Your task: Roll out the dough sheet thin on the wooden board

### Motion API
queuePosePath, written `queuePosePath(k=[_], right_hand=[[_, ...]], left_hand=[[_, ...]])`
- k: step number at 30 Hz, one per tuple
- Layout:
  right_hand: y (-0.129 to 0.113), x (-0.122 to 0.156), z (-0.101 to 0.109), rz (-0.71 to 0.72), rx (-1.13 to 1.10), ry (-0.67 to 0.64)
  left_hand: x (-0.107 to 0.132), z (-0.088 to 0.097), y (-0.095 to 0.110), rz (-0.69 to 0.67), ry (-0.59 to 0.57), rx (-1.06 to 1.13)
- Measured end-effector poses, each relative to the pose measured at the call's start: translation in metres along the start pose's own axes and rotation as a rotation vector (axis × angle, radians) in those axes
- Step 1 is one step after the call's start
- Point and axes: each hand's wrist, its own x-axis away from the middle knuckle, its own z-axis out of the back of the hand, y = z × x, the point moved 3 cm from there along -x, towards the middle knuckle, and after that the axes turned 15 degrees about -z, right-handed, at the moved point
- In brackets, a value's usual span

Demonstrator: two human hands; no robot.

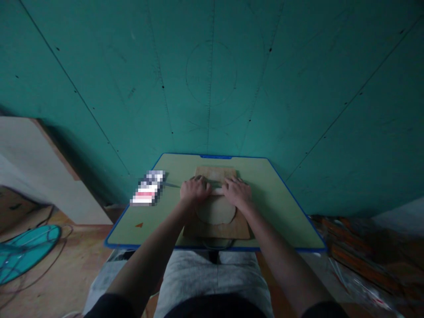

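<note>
A pale, flattened round of dough [216, 212] lies on a wooden board [243, 230] in front of me. Across its far part sits a light-coloured rolling pin [217, 191], its middle showing between my hands. My left hand [196, 187] is curled over the pin's left end, and my right hand [237, 190] over its right end. The pin's two ends are hidden under my fingers. Just left of my left hand, a thin blade-like strip [172, 185] lies on the table, partly covered by the hand.
The board rests on a small pale table [281, 221] with a blue rim, against a green wall [212, 88]. A blurred-out flat item [149, 188] and a small orange scrap [139, 225] lie on its left. White panels [49, 168] lean at left; clutter [357, 251] fills the floor at right.
</note>
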Motion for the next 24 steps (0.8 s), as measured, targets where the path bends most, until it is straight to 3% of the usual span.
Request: queuePosePath(k=[13,24], right_hand=[[0.001,0.014,0.004,0.023,0.016,0.067],[-0.001,0.002,0.003,-0.024,0.008,0.035]], left_hand=[[0.012,0.002,0.006,-0.03,0.066,-0.005],[0.003,0.0,0.002,-0.022,0.056,0.001]])
